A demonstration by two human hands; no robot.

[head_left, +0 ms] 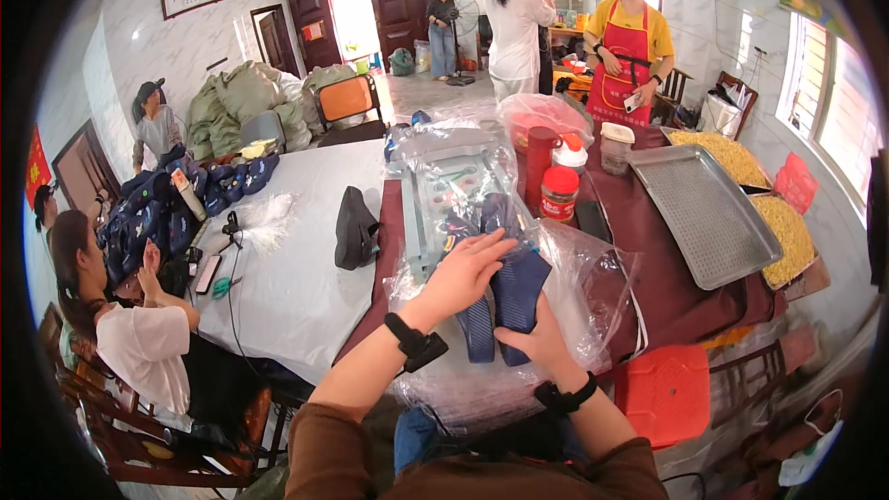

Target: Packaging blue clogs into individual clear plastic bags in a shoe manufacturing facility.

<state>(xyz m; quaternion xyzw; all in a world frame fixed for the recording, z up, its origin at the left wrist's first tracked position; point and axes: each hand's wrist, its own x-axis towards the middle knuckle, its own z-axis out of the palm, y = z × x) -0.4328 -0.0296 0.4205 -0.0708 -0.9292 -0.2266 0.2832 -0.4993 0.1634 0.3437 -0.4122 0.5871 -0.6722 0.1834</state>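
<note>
A pair of navy blue slippers lies before me, the left slipper (476, 329) beside the right slipper (520, 292). Their far ends are under a clear plastic bag (583, 268); whether they are fully inside it I cannot tell. My left hand (466, 270) rests flat across the slippers and film, fingers stretched out. With the thumb on the near end of the right slipper and fingers along its side, my right hand (540, 344) grips it; some fingers are hidden. More clear bags (454, 389) are stacked underneath.
A dark shoe (355, 230) stands on the white-covered table (306, 194). Beyond the bags are a red-lidded jar (559, 193), a red cylinder (540, 162) and a metal tray (708, 218). A red stool (662, 396) stands at right. A seated person (148, 343) works at left beside piled navy slippers (148, 213).
</note>
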